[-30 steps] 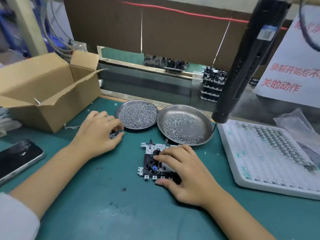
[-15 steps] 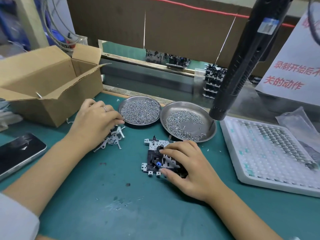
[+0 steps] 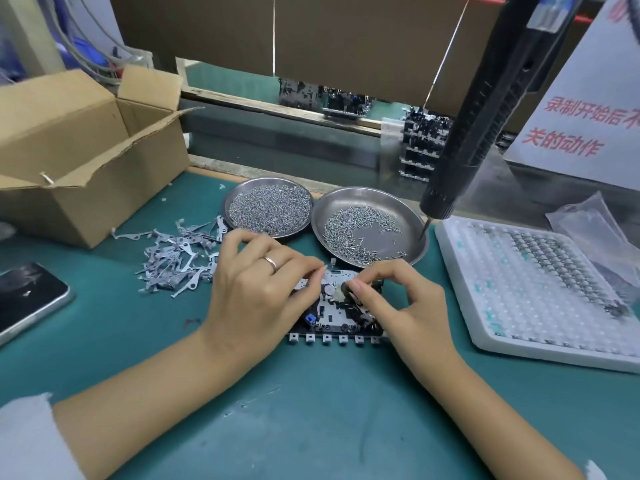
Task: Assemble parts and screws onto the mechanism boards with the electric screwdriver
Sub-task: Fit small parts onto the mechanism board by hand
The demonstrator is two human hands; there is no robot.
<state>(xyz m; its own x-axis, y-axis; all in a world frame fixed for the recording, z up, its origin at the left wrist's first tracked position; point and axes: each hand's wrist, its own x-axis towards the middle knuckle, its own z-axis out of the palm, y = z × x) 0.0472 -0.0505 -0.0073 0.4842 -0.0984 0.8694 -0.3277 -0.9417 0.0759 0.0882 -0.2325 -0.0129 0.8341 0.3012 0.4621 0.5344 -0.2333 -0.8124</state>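
A mechanism board [image 3: 332, 317] lies flat on the green mat in the middle. My left hand [image 3: 256, 292] hovers over its left side with thumb and forefinger pinching a small grey metal part at the board's top edge. My right hand [image 3: 408, 306] rests on the board's right side and pinches a small black round part [image 3: 343, 289] standing on it. The black electric screwdriver [image 3: 485, 109] hangs untouched at the upper right, its bit over the right steel dish [image 3: 384, 199] of screws. A second dish [image 3: 228, 199] of screws sits to the left of it.
A heap of grey metal levers [image 3: 173, 258] lies left of the board. Behind them is an open cardboard box [image 3: 69, 150], with a phone [image 3: 27, 299] at the left edge. A white foam tray [image 3: 519, 306] of small parts and a plastic bag [image 3: 588, 223] are on the right. Stacked boards [image 3: 422, 147] stand behind.
My left hand left the lever heap and came right to the board with a small part. My right hand shifted from holding the board's edge to pinching the black part.
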